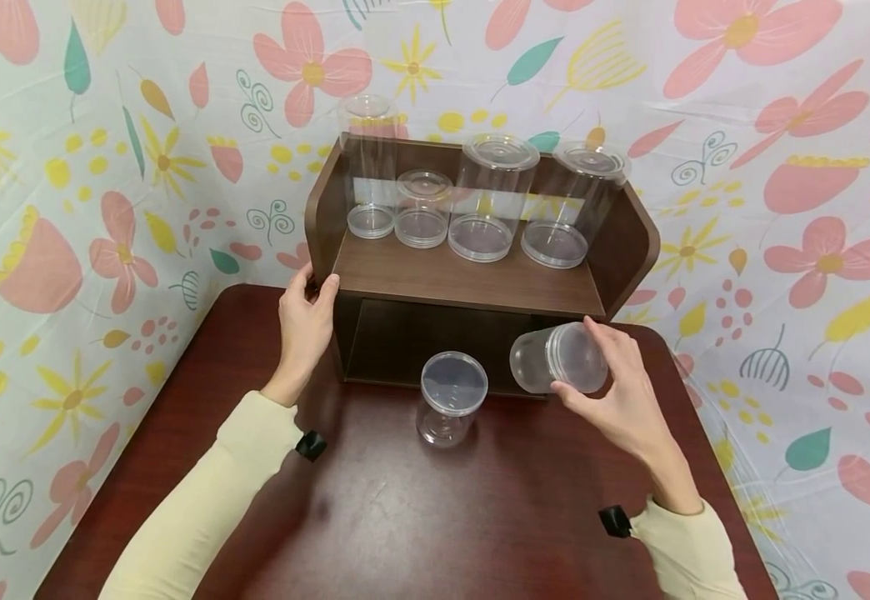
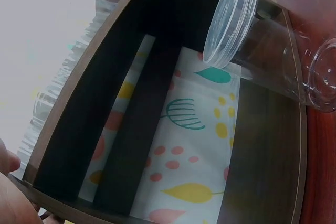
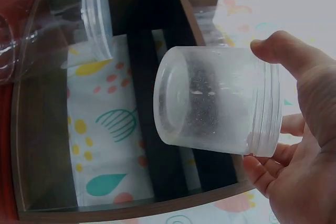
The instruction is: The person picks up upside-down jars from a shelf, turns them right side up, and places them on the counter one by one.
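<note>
My right hand [image 1: 625, 400] holds a short cloudy plastic jar [image 3: 210, 100] by its lid end, thumb on one side and fingers on the other. The jar lies tilted on its side in the air, before the lower right of a brown two-tier shelf [image 1: 457, 279]. My left hand [image 1: 307, 325] grips that shelf's left side panel, its thumb at the front edge. Between the hands, a clear lidded jar [image 1: 442, 425] stands upright on the table just ahead of the lower compartment. The left wrist view shows the lower compartment, with patterned cloth [image 2: 184, 145] visible through its open back.
On the upper tier stand several clear jars: a tall narrow one [image 1: 371, 167], a short one [image 1: 423, 208] and wider ones [image 1: 491, 200] toward the right. The dark red table [image 1: 405, 517] carries the shelf. Floral cloth [image 1: 780, 250] hangs behind and beside it.
</note>
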Demonstrator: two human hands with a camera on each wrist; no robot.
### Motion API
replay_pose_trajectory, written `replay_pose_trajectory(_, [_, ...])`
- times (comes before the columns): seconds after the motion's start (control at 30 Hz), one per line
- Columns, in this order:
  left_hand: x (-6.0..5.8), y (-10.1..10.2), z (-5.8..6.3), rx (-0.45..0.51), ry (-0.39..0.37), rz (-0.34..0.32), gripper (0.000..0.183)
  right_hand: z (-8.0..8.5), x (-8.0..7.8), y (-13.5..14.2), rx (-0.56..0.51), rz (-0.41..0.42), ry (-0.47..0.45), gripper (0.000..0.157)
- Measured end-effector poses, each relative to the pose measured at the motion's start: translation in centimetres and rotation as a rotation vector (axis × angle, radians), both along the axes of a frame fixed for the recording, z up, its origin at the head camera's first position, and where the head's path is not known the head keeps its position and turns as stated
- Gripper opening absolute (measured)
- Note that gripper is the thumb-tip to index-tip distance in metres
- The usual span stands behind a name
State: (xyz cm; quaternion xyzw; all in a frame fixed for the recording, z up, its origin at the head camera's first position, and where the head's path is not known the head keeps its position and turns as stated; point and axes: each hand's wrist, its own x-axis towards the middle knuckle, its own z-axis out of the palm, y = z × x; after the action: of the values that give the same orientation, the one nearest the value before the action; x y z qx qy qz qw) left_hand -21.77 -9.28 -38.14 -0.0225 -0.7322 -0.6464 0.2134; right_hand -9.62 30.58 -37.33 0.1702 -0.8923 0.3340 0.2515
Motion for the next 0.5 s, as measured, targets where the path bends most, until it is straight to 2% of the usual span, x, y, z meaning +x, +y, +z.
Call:
replay_pose_trajectory(0.23, [-0.6, -0.2, -0.2, 0.007, -0.005, 0.035, 0.043, -0.9, -0.2, -0.3, 0.021, -0.004, -0.053, 0.093])
replay_pose_trajectory(0.5, [-0.6, -0.3, -0.2, -0.077, -0.005, 0.077, 0.041, -2.0, -0.4, -0.4, 0.071, -0.016, -0.087, 0.092])
